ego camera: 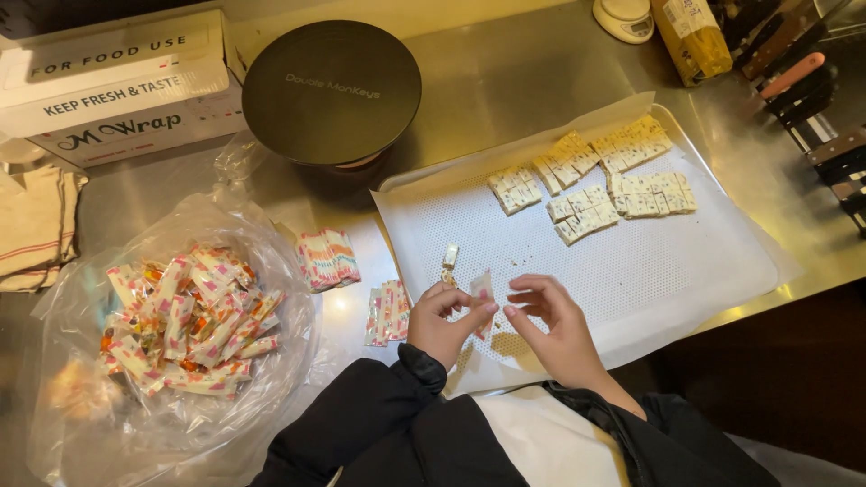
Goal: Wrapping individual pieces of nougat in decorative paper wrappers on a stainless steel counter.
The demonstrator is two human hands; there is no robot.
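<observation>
- My left hand (444,317) and my right hand (552,326) meet over the near edge of the tray (722,171), at about six o'clock on it. Both are pinched narrow on one small wrapped candy piece (483,290); the left has its lower part, the right fingertips (511,310) are closing on the side.
- I judge the piece feather-light and small enough that only fingertips fit on it. The wrapper looks like thin, slick film — it should crinkle rather than resist, and could slip if I squeeze flat surfaces.
- The best hold, as I read it, is on the wrapper's loose ends, with the block itself steadied between thumb and forefinger. The block inside seems firm but brittle: the crumbs (448,267) lying on the perforated liner (649,271) at about nine o'clock from my hands suggest it chips under pressure.
- The bare cut pieces (595,180) sit in tidy groups at about one o'clock on the tray, well apart from my hands; pale and speckled, touching each other edge to edge.
- Two small stacks of empty wrappers (327,259) lie on the counter (505,81) at about ten o'clock from my left hand, just off the tray.
- Further out at nine o'clock, a clear plastic bag (72,379) holds the heap of wrapped pieces (185,320) — soft and loose, it would slump if tugged.
- A round black lid (331,90) stands at twelve o'clock.
</observation>
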